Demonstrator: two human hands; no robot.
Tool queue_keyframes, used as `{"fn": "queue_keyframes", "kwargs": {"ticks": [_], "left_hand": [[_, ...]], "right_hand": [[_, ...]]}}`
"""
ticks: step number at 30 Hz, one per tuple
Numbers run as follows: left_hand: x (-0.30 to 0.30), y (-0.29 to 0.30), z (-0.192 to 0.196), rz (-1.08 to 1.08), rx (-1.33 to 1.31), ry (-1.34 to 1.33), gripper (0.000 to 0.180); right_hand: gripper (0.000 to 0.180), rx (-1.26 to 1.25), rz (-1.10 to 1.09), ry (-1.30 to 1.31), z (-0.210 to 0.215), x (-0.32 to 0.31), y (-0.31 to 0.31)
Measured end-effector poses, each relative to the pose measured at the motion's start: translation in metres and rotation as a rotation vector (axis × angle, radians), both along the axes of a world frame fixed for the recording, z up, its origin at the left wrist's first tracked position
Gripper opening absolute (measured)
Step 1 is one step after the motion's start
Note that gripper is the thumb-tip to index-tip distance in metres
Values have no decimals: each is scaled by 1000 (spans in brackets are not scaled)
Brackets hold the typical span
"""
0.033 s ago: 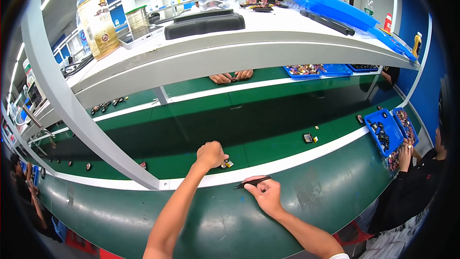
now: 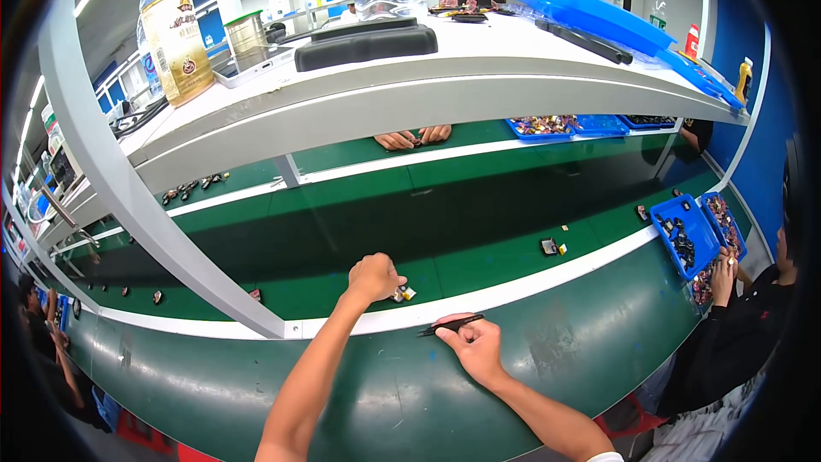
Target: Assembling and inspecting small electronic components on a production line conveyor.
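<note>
My left hand (image 2: 374, 277) is over the near edge of the green belt, its fingers curled closed. A small part with white and yellow bits (image 2: 404, 293) shows just beside its fingertips; whether they grip it is hidden. Above the near bench, my right hand (image 2: 475, 346) is closed around slim black tweezers (image 2: 453, 325), whose tips point left. Farther right on the belt lies a small dark square part (image 2: 549, 246) with a yellow-and-white piece beside it.
A white rail (image 2: 513, 283) divides belt from bench (image 2: 513, 393). A grey post (image 2: 162, 231) slants down at left, below a shelf (image 2: 445, 94) with bottles. At right, a co-worker's hand (image 2: 723, 275) is at blue trays (image 2: 688, 265) of parts. Another person's hands (image 2: 415, 137) are across the belt.
</note>
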State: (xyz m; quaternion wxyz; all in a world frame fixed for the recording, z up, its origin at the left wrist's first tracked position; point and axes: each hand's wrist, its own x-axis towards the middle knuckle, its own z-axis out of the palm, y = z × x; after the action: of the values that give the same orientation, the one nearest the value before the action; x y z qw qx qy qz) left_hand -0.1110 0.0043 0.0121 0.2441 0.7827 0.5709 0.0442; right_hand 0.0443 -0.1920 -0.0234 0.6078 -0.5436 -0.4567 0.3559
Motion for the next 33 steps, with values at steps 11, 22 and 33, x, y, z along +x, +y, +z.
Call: {"fn": "queue_keyframes", "kwargs": {"ticks": [11, 22, 33], "left_hand": [[-40, -113, -6, 334, -269, -1059, 15], [-12, -165, -36, 245, -255, -1269, 17], [-13, -171, -36, 270, -7, -1189, 13]], "right_hand": [[10, 5, 1, 182, 9, 11, -6], [16, 144, -7, 262, 19, 20, 1], [16, 91, 15, -288, 15, 9, -4]]}}
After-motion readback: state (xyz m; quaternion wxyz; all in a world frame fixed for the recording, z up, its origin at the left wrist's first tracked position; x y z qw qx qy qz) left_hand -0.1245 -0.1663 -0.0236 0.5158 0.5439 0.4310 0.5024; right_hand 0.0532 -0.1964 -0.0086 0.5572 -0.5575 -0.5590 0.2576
